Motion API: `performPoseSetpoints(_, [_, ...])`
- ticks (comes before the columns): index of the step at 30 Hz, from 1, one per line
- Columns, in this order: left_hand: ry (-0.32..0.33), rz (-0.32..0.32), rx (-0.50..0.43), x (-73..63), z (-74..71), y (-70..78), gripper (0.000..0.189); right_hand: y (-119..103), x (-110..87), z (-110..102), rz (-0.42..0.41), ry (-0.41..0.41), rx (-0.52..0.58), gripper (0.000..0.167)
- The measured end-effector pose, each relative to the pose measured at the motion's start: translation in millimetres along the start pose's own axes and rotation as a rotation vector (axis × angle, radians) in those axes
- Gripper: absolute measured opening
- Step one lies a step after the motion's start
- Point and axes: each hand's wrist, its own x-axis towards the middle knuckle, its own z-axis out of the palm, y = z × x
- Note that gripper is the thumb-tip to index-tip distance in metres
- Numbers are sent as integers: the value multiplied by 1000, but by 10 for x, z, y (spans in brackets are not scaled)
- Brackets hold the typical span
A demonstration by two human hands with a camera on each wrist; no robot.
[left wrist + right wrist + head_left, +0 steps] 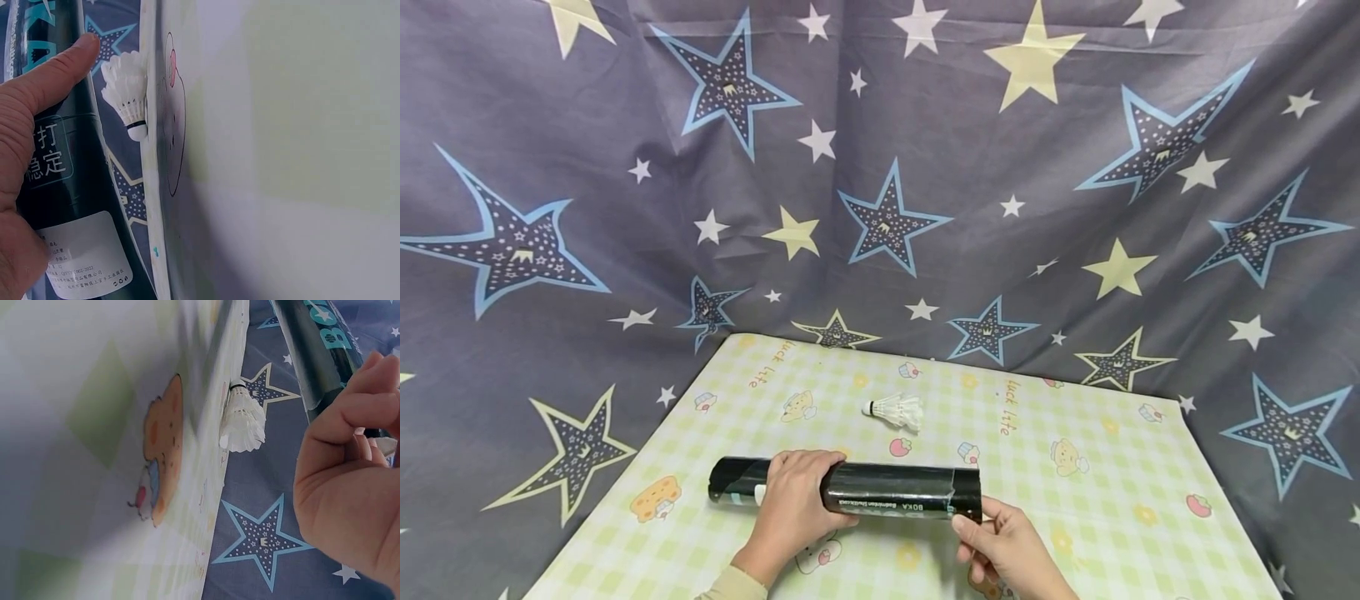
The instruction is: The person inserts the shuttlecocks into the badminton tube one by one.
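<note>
A black shuttlecock tube (pixel 898 482) lies level above the front part of the table, its printing upside down in the head view. My left hand (pixel 793 496) grips it left of its middle, with the thumb stretched along the wall in the left wrist view. At the tube's right end, my right hand (pixel 1011 546) pinches the rim between thumb and fingers. Curled fingers partly hide that end in the right wrist view, where a small pale patch shows beside them; I cannot tell what it is. Behind the tube a white feather shuttlecock (pixel 895 411) lies on its side, apart from both hands.
A green-and-white checked cloth (pixel 1120 517) with cartoon prints covers the table. A grey curtain (pixel 880 125) with star prints hangs along the back and both sides, close to the table's edges.
</note>
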Motion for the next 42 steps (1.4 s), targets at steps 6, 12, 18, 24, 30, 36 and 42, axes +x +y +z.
performPoseSetpoints(6, [9, 7, 5, -4, 17, -14, 88, -32, -15, -82, 18, -12, -22, 49])
performPoseSetpoints(12, [9, 17, 3, -2, 23, -26, 89, -84, -82, -228, 7, 1, -55, 38])
performPoseSetpoints(18, [7, 18, -5, -8, 27, -31, 89, -168, -117, -436, -23, 111, -54, 33])
performPoseSetpoints(24, [-5, 25, -3, -12, 35, -38, 87, -217, -5, -611, -22, 199, -19, 30])
performPoseSetpoints(30, [-14, 17, 2, -16, 23, -41, 88, -256, 297, -677, -19, 187, -12, 38])
performPoseSetpoints(36, [-6, 14, -5, -22, 17, -43, 88, -245, 728, -679, -9, 199, -61, 54])
performPoseSetpoints(42, [-8, 10, -8, -20, 8, -34, 89, -267, 1087, -596, -10, 181, -142, 60])
